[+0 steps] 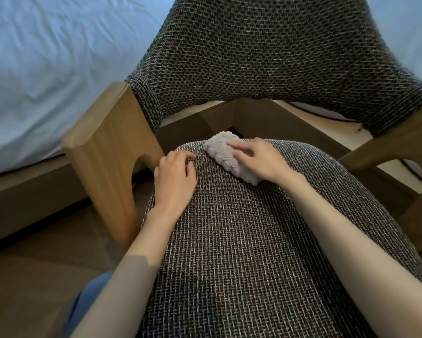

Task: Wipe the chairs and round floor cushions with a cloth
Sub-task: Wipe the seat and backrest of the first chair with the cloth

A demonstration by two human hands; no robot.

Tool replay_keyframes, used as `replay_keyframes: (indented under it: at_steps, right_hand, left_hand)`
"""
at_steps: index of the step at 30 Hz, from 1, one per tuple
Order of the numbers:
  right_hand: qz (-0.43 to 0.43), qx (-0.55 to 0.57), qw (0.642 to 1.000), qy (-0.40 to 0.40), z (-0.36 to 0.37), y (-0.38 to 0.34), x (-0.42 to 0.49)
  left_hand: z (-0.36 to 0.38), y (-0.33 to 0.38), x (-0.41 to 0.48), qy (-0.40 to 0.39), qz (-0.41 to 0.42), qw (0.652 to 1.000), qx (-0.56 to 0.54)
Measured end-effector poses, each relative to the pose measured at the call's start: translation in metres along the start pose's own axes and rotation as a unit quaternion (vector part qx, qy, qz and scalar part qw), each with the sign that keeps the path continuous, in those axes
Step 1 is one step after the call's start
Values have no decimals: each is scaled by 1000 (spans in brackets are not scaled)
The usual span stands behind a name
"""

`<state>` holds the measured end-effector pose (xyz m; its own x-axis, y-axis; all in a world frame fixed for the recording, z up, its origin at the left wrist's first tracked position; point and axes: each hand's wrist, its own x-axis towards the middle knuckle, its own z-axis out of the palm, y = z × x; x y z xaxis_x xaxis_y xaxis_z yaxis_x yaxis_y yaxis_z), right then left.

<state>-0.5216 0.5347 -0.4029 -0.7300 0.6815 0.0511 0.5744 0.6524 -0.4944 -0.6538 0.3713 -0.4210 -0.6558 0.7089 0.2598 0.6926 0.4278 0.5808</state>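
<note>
Grey cloth pressed under flat right hand; left hand relaxed on chair seat.

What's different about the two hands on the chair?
The right hand presses on the cloth; the left hand touches the bare seat with no cloth. The right hand reaches farther back on the seat; the left hand stays near its left edge. Both rest palm down on the seat.

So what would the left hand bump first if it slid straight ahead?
The left hand would probably meet the wooden rail behind the seat, passing left of the cloth; depth is unclear.
</note>
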Motion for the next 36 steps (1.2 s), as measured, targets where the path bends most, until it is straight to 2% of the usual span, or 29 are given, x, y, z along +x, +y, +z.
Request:
replay_keyframes:
  at_steps: [4, 8, 13, 18, 20, 22, 24, 28, 36]
  right_hand:
    - [26, -26, 999, -16, 12, -1, -1]
    - [43, -61, 997, 17, 24, -8, 2]
    - [-37, -31, 998, 47, 25, -20, -3]
    - [-67, 46, 991, 108, 19, -31, 16]
    - [-89, 18, 991, 96, 32, -47, 29]
    - [-53, -28, 996, 65, 53, -60, 35]
    - [0, -20, 997, 73, 65, -64, 36]
    - [-21, -48, 992, 114, 61, -55, 39]
    - [106, -157, 970, 153, 3, 43, 28]
  left_hand:
    - [2, -1, 1, -4, -1, 1000, 8]
    - [2, -1, 0, -8, -2, 1000, 11]
    - [0, 0, -1, -5, -5, 1000, 11]
    - [-1, -1, -5, 8, -7, 1000, 9]
    - [-1, -1, -5, 5, -16, 1000, 23]
    - [-1, -1, -5, 3, -26, 999, 36]
    - [0, -1, -5, 1, -34, 998, 46]
    - [1, 0, -4, -1, -34, 997, 64]
    - [5, -1, -3, -27, -9, 997, 76]
